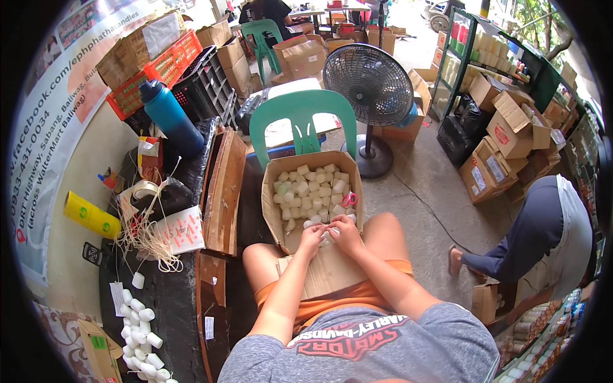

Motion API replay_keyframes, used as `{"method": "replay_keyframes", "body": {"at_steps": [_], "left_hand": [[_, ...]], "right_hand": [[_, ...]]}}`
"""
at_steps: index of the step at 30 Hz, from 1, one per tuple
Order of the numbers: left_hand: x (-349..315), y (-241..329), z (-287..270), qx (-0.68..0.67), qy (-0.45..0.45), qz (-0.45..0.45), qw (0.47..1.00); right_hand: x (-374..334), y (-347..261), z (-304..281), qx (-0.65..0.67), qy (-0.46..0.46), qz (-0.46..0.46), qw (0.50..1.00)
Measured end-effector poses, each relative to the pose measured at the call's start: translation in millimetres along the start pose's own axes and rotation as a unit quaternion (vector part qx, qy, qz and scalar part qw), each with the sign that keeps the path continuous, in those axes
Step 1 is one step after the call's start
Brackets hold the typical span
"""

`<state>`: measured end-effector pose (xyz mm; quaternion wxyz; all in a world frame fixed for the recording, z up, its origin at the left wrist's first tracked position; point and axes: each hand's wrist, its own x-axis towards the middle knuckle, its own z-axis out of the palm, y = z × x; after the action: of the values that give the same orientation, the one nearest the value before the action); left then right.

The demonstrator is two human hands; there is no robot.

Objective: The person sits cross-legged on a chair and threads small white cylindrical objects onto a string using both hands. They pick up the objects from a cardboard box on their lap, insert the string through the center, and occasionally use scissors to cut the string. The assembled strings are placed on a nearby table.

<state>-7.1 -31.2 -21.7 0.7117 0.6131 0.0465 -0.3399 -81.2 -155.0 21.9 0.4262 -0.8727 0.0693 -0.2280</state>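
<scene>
**Hands at the box's near edge**

I see my left hand (312,237) and right hand (345,233) pinching together on one white candle (328,237), inside the cardboard box (276,210) of white candles; beyond, green chair (300,112), fan (372,83)

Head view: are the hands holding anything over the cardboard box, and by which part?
Both the left hand and right hand close together on a small white piece at the near edge of the cardboard box. Which part they grip cannot be told.

White candles (313,191) fill a brown cardboard box (276,217); green chair (301,115), blue bottle (171,118).
</scene>
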Motion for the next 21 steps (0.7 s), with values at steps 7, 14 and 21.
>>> {"method": "replay_keyframes", "body": {"at_steps": [7, 14, 21], "left_hand": [[7.4, -11.0, -3.6, 0.087, -0.028, 0.073, 0.993], [3.8, -12.5, -2.4, 0.192, 0.025, 0.231, 0.954], [-12.5, -0.4, 10.0, 0.269, 0.073, 0.290, 0.916]], "right_hand": [[5.1, 7.5, -0.8, -0.002, -0.028, 0.093, 0.995], [21.6, 9.7, 3.4, 0.060, -0.105, 0.315, 0.941], [25.0, 22.8, 5.0, 0.140, -0.142, 0.336, 0.920]]}}
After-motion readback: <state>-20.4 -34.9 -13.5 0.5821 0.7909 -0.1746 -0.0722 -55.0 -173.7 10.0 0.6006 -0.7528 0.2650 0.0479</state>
